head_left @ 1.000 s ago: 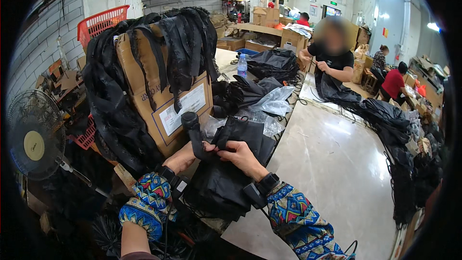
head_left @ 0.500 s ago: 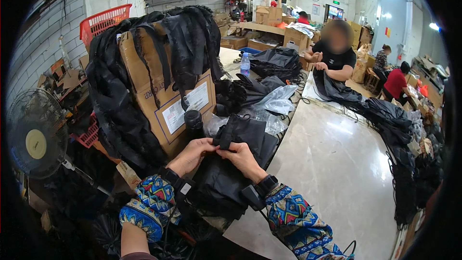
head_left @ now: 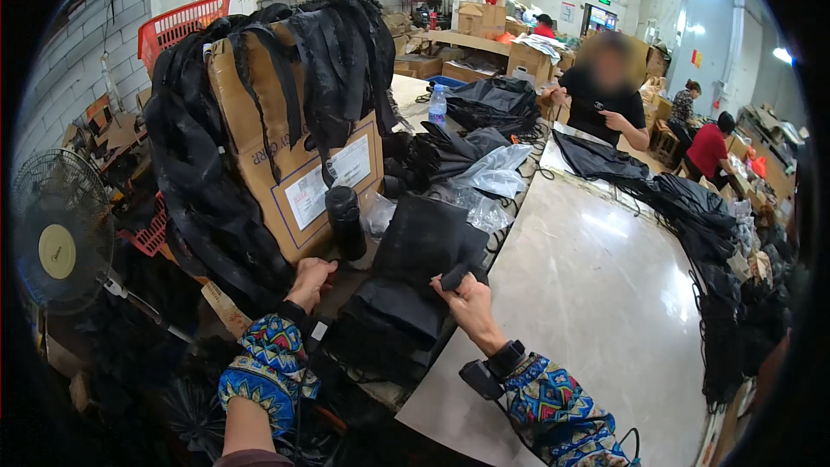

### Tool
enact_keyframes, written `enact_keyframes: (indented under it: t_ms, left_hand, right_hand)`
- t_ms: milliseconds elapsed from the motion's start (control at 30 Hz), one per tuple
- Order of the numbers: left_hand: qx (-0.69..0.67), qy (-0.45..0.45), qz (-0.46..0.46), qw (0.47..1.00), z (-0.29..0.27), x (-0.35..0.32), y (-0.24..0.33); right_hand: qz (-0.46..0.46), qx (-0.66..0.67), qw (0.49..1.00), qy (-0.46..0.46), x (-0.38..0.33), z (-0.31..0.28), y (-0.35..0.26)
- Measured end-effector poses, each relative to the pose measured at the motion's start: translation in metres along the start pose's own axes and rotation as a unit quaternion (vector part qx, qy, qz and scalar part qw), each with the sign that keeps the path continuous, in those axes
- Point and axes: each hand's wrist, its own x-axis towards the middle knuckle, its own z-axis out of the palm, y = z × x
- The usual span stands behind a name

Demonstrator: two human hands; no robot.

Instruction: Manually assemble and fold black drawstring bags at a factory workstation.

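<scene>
My right hand (head_left: 474, 310) grips a short black fabric strip (head_left: 455, 276) between thumb and fingers, above the right edge of a stack of flat black fabric pieces (head_left: 415, 246). My left hand (head_left: 309, 284) is left of the stack, by the lower corner of a cardboard box (head_left: 285, 223). Its fingers are curled together, and whatever they may hold is hidden. A dark cylindrical bottle (head_left: 346, 220) stands upright between the box and the stack. Long black strips (head_left: 337, 60) hang over the box.
A pale table (head_left: 596, 285) stretches to my right, with black corded fabric (head_left: 705, 216) along its far right side. A standing fan (head_left: 60, 242) is at left. Across the table stands a co-worker (head_left: 601, 91). Clear plastic bags (head_left: 493, 173) and a water bottle (head_left: 437, 105) lie beyond the stack.
My hands, together on a black fabric piece before, have parted. The left moved left and down toward the box; the right moved right and down with the strip. The co-worker's hands have shifted.
</scene>
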Motion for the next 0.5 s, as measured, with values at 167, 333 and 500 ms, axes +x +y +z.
enact_keyframes:
  t_ms: [167, 333, 500]
  left_hand:
    - [-0.103, 0.012, -0.045, 0.994, 0.008, -0.010, 0.007]
    - [-0.225, -0.130, -0.071, 0.963, -0.013, -0.017, 0.007]
    - [-0.140, -0.090, -0.013, 0.986, -0.068, -0.087, 0.007]
  right_hand:
    - [-0.012, 0.024, 1.000, 0.014, -0.007, 0.003, -0.008]
    - [-0.011, 0.087, 0.996, 0.007, -0.011, -0.001, 0.006]
    - [-0.050, 0.025, 0.998, -0.013, -0.009, 0.014, -0.003]
